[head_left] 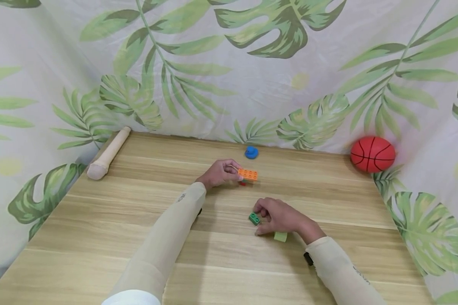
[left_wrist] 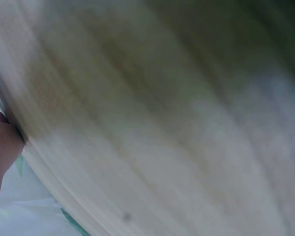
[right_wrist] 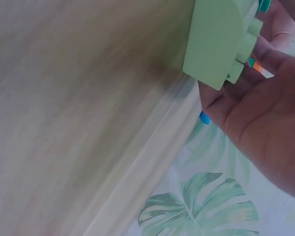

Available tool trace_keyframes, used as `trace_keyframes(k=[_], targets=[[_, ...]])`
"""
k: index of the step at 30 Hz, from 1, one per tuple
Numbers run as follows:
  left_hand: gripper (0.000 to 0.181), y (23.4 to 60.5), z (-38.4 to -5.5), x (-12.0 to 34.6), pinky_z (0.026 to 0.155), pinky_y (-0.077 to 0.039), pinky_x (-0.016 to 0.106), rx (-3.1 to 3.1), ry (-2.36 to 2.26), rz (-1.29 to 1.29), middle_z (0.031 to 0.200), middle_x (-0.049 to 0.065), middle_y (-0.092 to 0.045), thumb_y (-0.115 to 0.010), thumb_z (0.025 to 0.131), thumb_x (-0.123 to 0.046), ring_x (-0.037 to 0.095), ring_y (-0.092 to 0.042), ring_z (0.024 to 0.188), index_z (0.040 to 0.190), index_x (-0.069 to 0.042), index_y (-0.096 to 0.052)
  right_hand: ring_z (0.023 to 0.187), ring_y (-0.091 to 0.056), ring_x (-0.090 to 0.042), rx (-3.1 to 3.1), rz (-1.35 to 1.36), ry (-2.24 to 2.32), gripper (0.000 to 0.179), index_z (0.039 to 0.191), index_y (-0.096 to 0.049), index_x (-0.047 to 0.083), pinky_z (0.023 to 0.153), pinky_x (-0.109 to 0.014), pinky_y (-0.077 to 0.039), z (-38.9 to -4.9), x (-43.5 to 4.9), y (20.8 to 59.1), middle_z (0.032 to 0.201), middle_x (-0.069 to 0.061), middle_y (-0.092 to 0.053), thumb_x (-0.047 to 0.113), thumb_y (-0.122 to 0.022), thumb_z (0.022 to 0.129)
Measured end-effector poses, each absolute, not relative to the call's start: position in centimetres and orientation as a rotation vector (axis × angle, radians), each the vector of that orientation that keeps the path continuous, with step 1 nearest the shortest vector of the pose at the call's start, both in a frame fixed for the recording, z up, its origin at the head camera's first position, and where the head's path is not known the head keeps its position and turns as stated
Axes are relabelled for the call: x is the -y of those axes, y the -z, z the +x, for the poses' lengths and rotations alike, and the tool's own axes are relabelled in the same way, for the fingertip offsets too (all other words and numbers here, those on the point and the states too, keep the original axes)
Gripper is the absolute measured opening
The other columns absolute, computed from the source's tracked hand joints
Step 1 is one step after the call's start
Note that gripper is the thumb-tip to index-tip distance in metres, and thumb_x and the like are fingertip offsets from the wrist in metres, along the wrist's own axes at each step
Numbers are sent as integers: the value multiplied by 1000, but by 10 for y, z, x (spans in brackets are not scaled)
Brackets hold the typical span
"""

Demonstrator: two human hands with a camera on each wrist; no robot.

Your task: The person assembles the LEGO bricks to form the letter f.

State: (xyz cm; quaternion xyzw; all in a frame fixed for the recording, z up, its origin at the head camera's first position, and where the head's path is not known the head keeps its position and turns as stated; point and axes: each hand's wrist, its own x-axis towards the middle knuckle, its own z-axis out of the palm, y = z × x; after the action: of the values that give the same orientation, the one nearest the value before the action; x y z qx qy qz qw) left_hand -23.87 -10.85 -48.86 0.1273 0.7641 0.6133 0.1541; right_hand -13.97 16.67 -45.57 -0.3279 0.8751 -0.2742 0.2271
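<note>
Our left hand (head_left: 220,173) pinches the orange brick (head_left: 249,174), toward the worktop's (head_left: 129,212) far edge. Our right hand (head_left: 281,215) curves about the green brick (head_left: 254,218); we cannot tell whether it grips. Beneath that hand sits a pale green block (head_left: 280,237). Beyond, we see a blue duck (head_left: 251,152) by the far edge and a red ball (head_left: 372,154) at the far right corner.
</note>
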Motion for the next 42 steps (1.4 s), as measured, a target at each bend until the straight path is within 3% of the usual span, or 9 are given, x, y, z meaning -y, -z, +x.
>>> trace_keyframes(k=[3, 5, 14, 42], targets=[[34, 488, -238, 108, 73, -49, 24, -2202, -1753, 370, 87, -8, -74, -82, 94, -8, 6, -65, 82, 125, 0, -70, 91, -53, -17, -2358, -998, 799, 61, 144, -60, 7, 83, -27, -48, -140, -168, 457, 113, -11, -60, 19, -88, 91], [34, 488, -238, 108, 72, -49, 24, -2206, -1750, 372, 87, -7, -74, -82, 94, -8, 6, -66, 82, 125, 0, -70, 94, -52, -18, -2325, -1056, 816, 60, 148, -60, 9, 85, -27, -48, -140, -169, 459, 116, -12, -59, 14, -85, 94], [35, 488, -239, 108, 73, -49, 24, -2206, -1756, 371, 87, -6, -74, -82, 94, -8, 7, -66, 82, 125, 0, -70, 94, -55, -13, -2339, -1067, 817, 33, 126, -73, 12, 84, -25, -50, -138, -169, 462, 109, -4, -62, 12, -83, 95], [36, 488, -239, 108, 70, -46, 24, -2188, -1767, 369, 86, -6, -73, -82, 94, -7, 7, -64, 80, 126, 1, -69, 92, -59, -13, -2373, -989, 852, 34, 120, -69, 8, 84, -24, -52, -139, -167, 466, 107, -4, -65, 9, -86, 91]])
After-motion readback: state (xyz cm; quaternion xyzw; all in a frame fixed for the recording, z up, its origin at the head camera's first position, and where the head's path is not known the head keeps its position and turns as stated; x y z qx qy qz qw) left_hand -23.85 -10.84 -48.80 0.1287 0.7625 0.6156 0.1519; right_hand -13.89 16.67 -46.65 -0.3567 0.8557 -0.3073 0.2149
